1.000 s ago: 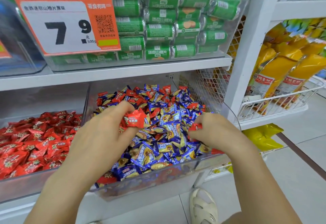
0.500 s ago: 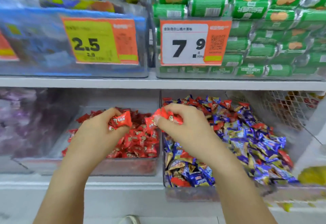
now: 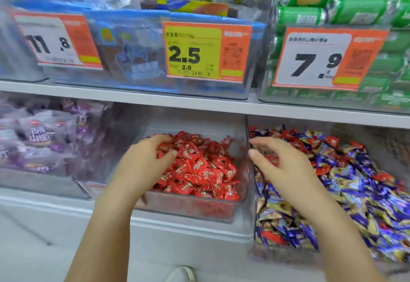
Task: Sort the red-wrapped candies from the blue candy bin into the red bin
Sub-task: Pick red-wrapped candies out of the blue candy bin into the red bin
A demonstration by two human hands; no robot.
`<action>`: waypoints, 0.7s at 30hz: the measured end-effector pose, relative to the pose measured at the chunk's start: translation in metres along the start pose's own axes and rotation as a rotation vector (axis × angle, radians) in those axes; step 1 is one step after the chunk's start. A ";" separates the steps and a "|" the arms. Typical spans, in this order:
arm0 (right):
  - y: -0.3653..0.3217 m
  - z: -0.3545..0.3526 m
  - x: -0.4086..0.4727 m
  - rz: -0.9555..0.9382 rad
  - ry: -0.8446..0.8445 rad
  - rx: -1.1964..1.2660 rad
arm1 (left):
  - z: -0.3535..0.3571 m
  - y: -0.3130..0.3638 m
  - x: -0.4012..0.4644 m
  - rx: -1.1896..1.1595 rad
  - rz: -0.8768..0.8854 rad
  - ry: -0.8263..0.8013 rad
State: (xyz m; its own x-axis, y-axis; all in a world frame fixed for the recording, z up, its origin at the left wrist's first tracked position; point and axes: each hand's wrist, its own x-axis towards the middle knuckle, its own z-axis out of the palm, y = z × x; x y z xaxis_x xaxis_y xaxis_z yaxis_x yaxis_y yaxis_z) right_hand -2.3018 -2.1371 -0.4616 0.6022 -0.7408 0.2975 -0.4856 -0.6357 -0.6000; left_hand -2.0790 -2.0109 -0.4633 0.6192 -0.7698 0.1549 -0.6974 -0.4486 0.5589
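Red bin: clear, smooth plastic with glossy walls, tinted by its contents. Red candies: crinkled film wrappers, shiny, with printed emblems. Blue bin, at 3 o'clock of the red bin: the same transparent plastic. Blue candies: glossy foil-like wrappers in blue and gold, creased. Shelf: smooth, matt white painted surface; the material beneath cannot be told. Price tags: flat printed paper or card, faintly sheened. Green packs, at 1 o'clock: shiny plastic film. Purple bags, at 9 o'clock: glossy film, blurred.
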 end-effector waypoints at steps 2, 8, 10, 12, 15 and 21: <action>0.019 -0.011 -0.014 0.088 -0.014 -0.008 | 0.006 0.012 -0.003 -0.020 0.028 0.011; 0.063 -0.051 -0.046 0.207 -0.003 -0.125 | 0.041 0.080 -0.024 -0.136 0.261 -0.094; 0.072 -0.059 -0.054 0.214 0.006 -0.149 | 0.053 0.099 -0.029 -0.131 0.282 -0.135; 0.073 -0.059 -0.061 0.158 -0.001 -0.175 | 0.064 0.112 -0.033 -0.030 0.268 -0.215; 0.058 -0.042 -0.066 -0.029 -0.084 -0.234 | 0.077 0.120 -0.035 0.156 0.243 -0.282; 0.046 -0.036 -0.034 -0.006 0.058 -0.283 | 0.082 0.113 -0.033 0.180 0.254 -0.198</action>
State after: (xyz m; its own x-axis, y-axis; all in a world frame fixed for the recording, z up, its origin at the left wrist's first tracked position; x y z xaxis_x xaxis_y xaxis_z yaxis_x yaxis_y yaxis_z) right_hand -2.3680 -2.1491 -0.4728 0.5723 -0.7428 0.3474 -0.6448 -0.6694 -0.3691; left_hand -2.2076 -2.0740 -0.4722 0.3489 -0.9318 0.0997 -0.8831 -0.2913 0.3678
